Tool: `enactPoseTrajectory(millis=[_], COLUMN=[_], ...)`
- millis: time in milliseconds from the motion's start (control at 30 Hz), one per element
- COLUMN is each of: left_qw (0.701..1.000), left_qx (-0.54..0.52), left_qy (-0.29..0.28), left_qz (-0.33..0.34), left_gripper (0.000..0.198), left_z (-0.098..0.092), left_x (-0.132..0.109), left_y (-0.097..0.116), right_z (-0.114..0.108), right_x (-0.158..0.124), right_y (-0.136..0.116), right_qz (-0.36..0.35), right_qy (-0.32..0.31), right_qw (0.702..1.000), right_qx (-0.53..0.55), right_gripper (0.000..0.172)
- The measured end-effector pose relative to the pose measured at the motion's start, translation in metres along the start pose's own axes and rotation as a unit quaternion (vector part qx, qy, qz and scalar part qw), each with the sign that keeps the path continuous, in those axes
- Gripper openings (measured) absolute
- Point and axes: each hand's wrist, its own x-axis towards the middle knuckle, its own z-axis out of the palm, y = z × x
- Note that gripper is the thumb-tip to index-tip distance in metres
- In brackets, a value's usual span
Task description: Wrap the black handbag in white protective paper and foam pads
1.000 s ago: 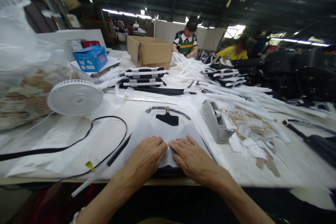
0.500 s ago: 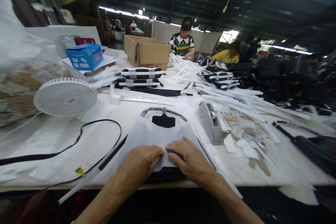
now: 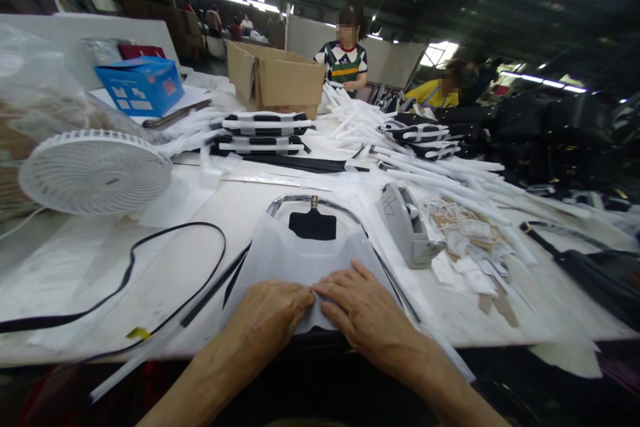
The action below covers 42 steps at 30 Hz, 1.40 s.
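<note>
While the person's left grip and right grip rest half-curled, any pinch impossible to tell, on the thin translucent white sheet over the black handled bag at the white counter's near edge, the step seems to be smoothing, next calling for even pressure.

Sheet under my left hand and right hand, fan to my left, tape dispenser to my right, carton farther back on the table.

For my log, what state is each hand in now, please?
Left hand: on the white sheet; grip cannot be told.
Right hand: loosely open, on the same sheet.
</note>
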Motion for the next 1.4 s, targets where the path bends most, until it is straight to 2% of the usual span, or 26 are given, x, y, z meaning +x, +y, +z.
enactPoseTrajectory(millis=[133,333,567,700,900,1000,1133,1233,1333,1400], left_qw=[0.999,0.998,0.998,0.997,0.993,0.991,0.994,0.996,0.997,0.998], left_qx=[-0.021,-0.029,-0.009,0.009,-0.041,-0.053,-0.056,-0.050,-0.038,-0.027], left_qy=[-0.020,-0.043,-0.053,-0.065,-0.020,0.015,0.006,0.002,0.001,-0.008], left_qz=[-0.013,-0.034,-0.036,-0.039,-0.104,-0.123,-0.093,-0.068,-0.060,-0.057], left_gripper=[0.021,0.023,0.022,0.022,0.013,0.026,0.032,0.044,0.040,0.036], left_z=[0.003,0.006,0.003,0.001,0.000,0.002,0.007,0.009,0.009,0.008], left_x=[0.000,0.001,0.006,0.007,0.002,-0.001,-0.002,-0.001,0.000,0.001], left_y=[-0.002,-0.003,-0.001,0.000,0.001,0.001,0.000,-0.003,-0.005,-0.004], right_z=[0.005,0.011,0.012,0.010,0.005,0.005,0.010,0.012,0.012,0.012], right_x=[0.001,0.004,0.002,-0.001,0.004,0.007,0.006,0.002,-0.002,-0.003], right_y=[0.001,0.004,0.003,0.002,0.001,0.000,0.000,0.002,0.005,0.005], right_qz=[0.011,-0.014,0.009,0.009,-0.044,-0.062,-0.072,-0.047,-0.006,0.000], right_qy=[-0.004,-0.034,0.002,0.016,-0.037,-0.051,-0.042,-0.017,0.026,0.029], right_qw=[1.000,0.998,0.999,0.999,0.993,0.989,0.988,0.995,1.000,0.999], right_qx=[-0.018,-0.054,-0.031,-0.028,-0.099,-0.121,-0.130,-0.085,-0.016,-0.017], right_gripper=[0.027,0.026,0.021,0.026,0.035,0.031,0.030,0.032,0.035,0.029])
